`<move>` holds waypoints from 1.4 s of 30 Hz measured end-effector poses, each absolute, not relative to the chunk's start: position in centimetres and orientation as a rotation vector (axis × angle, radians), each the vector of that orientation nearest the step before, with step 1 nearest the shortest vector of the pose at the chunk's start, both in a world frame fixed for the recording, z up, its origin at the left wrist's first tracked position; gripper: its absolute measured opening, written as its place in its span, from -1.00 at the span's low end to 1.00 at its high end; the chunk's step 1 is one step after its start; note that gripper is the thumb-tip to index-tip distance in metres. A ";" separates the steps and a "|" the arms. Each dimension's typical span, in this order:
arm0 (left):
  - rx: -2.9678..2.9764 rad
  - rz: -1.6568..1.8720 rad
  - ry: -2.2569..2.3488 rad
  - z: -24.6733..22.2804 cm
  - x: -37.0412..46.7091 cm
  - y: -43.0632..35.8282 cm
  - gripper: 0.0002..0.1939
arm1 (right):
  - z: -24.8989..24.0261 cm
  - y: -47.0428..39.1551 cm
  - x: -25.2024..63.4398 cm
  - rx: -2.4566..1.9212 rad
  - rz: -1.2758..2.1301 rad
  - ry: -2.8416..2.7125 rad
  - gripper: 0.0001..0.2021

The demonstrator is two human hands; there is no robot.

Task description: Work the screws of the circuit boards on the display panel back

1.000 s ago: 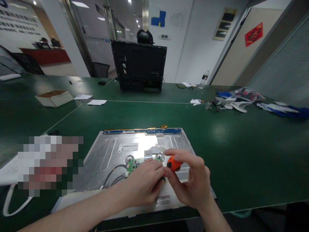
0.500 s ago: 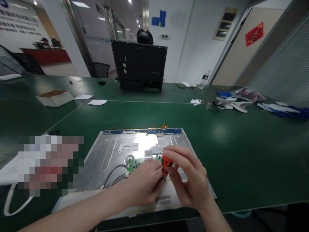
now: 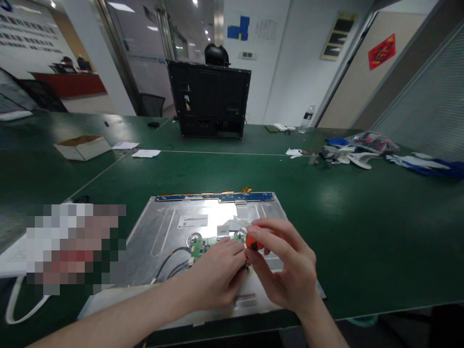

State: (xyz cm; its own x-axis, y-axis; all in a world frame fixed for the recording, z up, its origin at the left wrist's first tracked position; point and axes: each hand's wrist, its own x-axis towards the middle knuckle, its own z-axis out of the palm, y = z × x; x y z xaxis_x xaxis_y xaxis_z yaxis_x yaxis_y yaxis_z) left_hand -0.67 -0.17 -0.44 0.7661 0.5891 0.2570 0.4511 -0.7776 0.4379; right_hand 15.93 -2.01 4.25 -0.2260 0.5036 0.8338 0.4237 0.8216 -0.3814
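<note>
A silver display panel (image 3: 166, 217) lies flat on the table with its back up. Near its lower middle a small green circuit board (image 3: 197, 247) shows, partly hidden by my left hand. My right hand (image 3: 286, 261) pinches the orange-and-black handle of a short screwdriver (image 3: 253, 240) between thumb and fingertips. The screwdriver's lower end is down at the board, mostly behind my fingers. My left hand (image 3: 221, 266) rests on the panel beside the screwdriver, fingers bent together; what they hold, if anything, is hidden. Dark cables (image 3: 174, 256) run from the board toward the lower left.
A black monitor housing (image 3: 210, 99) stands at the back of the green table (image 3: 362, 232). An open box (image 3: 82, 147) and paper sheets (image 3: 146, 153) lie at left. Parts, a plastic bag (image 3: 373, 141) and gloves (image 3: 427, 163) are at right, a bottle (image 3: 307, 118) behind.
My right hand has shifted slightly right and its hold on the screwdriver handle has turned, so less of the handle shows. My left hand and the panel look unmoved.
</note>
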 end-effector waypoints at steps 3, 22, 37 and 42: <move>2.589 0.524 0.759 -0.3 -0.7 -0.1 -0.85 | 4.2 -2.0 16.1 -0.704 0.118 -1.887 -0.54; 2.608 0.499 0.757 -0.3 -0.7 0.0 -0.86 | 4.1 -1.7 16.0 -0.694 0.095 -1.843 -0.56; 2.591 0.514 0.767 -0.8 -0.8 0.0 -0.73 | 4.2 -1.9 16.0 -0.758 0.069 -1.811 -0.61; 2.591 0.506 0.763 -0.7 -0.8 -0.1 -0.83 | 4.3 -2.1 16.0 -0.758 0.077 -1.828 -0.57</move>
